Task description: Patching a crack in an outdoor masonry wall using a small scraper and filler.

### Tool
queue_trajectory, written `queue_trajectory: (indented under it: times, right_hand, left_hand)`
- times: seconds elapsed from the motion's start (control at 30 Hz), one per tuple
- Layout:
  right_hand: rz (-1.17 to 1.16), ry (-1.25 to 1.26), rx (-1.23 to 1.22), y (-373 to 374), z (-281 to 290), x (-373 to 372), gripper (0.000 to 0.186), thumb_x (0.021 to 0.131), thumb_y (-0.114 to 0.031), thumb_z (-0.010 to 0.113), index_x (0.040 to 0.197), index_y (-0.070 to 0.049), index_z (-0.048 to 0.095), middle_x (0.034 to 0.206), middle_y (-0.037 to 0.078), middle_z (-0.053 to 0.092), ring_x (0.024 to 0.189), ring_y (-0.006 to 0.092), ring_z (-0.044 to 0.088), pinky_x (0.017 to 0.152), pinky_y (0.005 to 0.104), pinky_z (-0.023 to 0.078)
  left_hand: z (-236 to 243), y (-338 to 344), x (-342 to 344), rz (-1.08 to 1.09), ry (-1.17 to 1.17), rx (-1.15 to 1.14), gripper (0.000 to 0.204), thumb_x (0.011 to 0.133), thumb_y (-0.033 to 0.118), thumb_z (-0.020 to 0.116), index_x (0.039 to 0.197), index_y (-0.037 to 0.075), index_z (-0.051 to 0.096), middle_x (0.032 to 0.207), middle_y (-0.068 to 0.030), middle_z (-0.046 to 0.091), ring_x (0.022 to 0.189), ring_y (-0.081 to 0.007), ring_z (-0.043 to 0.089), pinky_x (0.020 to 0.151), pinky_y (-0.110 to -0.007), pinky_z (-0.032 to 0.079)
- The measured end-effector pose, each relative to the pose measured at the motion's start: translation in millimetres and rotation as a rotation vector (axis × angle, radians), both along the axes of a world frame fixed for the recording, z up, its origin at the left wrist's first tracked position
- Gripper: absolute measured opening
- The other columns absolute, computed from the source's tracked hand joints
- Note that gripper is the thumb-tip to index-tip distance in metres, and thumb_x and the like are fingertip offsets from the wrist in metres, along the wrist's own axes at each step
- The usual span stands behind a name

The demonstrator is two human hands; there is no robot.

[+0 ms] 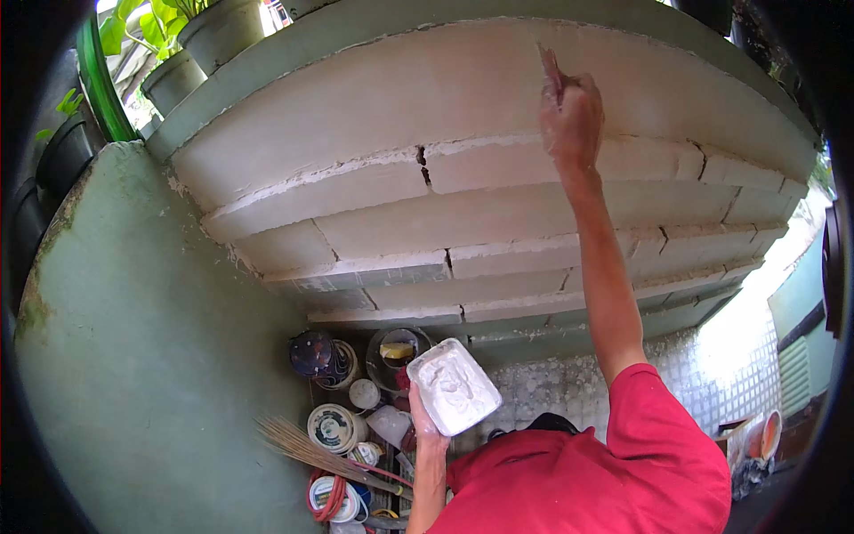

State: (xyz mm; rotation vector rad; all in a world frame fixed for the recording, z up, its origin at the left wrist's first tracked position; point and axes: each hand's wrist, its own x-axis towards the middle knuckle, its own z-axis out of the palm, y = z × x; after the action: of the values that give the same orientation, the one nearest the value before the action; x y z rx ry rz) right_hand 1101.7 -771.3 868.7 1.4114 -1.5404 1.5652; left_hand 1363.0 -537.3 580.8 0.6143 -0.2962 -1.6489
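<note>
My left hand [425, 411] grips the side of a white rectangular tub [487, 411], with thick white paste [449, 383] filling it. My right arm reaches far up to the wall, and my right hand [571, 116] is closed around a slim, flat tool [551, 64] smeared with white. Its tip points up at the pale coated top band of the wall [374, 98]; whether it touches is too small to tell. Fingers hide the tool's handle. Below that band, the wall steps in rows of blocks [507, 165] with dark vertical gaps between some of them.
Beneath the wall, to the left, crowd paint buckets [334, 429], a dark basin [378, 351], a stick broom [307, 452] and a coiled red hose [327, 500]. A green side wall [151, 338] stands left. Potted plants [222, 36] line the ledge above. A tipped bucket [756, 438] lies right.
</note>
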Motion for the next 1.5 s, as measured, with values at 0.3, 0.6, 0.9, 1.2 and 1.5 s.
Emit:
queue_trajectory:
  times: [0.3, 0.6, 0.9, 1.2, 1.5]
  right_hand:
    - [0.184, -0.073, 0.01, -35.9, -6.8, 86.7, 0.039, 0.081, 0.002, 0.051, 0.118, -0.008, 0.061, 0.106, 0.017, 0.064, 0.085, 0.0384, 0.064, 0.075, 0.0471, 0.052]
    - [0.17, -0.014, -0.161, -26.7, -4.5, 47.1, 0.029, 0.077, 0.002, 0.055, 0.103, -0.003, 0.066, 0.08, 0.02, 0.066, 0.072, 0.0409, 0.064, 0.065, 0.0458, 0.053]
    - [0.187, -0.035, -0.005, -44.7, -0.6, 99.5, 0.033, 0.075, -0.002, 0.059, 0.108, -0.004, 0.062, 0.079, 0.021, 0.066, 0.073, 0.0382, 0.067, 0.064, 0.0478, 0.054]
    - [0.604, 0.089, -0.157, -14.7, -22.3, 51.8, 0.03, 0.082, -0.005, 0.058, 0.111, -0.003, 0.065, 0.09, 0.018, 0.07, 0.075, 0.0296, 0.07, 0.069, 0.038, 0.056]
    - [0.948, -1.048, 0.203, 95.9, -92.3, -27.3, 0.02, 0.084, -0.015, 0.067, 0.099, -0.002, 0.067, 0.084, 0.004, 0.069, 0.07, 0.0122, 0.066, 0.061, 0.0258, 0.052]
  left_hand:
    - [1.0, -0.9, -2.4, 0.006, -0.035, 0.011, 0.059, 0.098, 0.048, 0.032, 0.137, 0.007, 0.044, 0.131, -0.0117, 0.055, 0.116, -0.0289, 0.057, 0.099, -0.043, 0.047]
    - [19.0, -7.2, -17.1, -0.07, -0.024, -0.008, 0.058, 0.098, 0.047, 0.031, 0.137, 0.006, 0.045, 0.131, -0.0114, 0.056, 0.116, -0.0289, 0.057, 0.099, -0.044, 0.047]
    - [13.0, -9.3, -29.4, -0.102, -0.079, 0.011, 0.059, 0.099, 0.046, 0.029, 0.139, 0.005, 0.042, 0.133, -0.0121, 0.054, 0.118, -0.0291, 0.056, 0.1, -0.043, 0.047]
    - [12.3, -2.7, -37.8, -0.114, -0.084, 0.018, 0.06, 0.099, 0.047, 0.029, 0.139, 0.005, 0.042, 0.133, -0.0131, 0.053, 0.117, -0.0295, 0.056, 0.1, -0.044, 0.047]
    - [6.8, -0.1, -48.1, -0.166, -0.084, 0.051, 0.063, 0.099, 0.05, 0.03, 0.14, 0.005, 0.04, 0.135, -0.0131, 0.052, 0.118, -0.029, 0.056, 0.101, -0.043, 0.046]
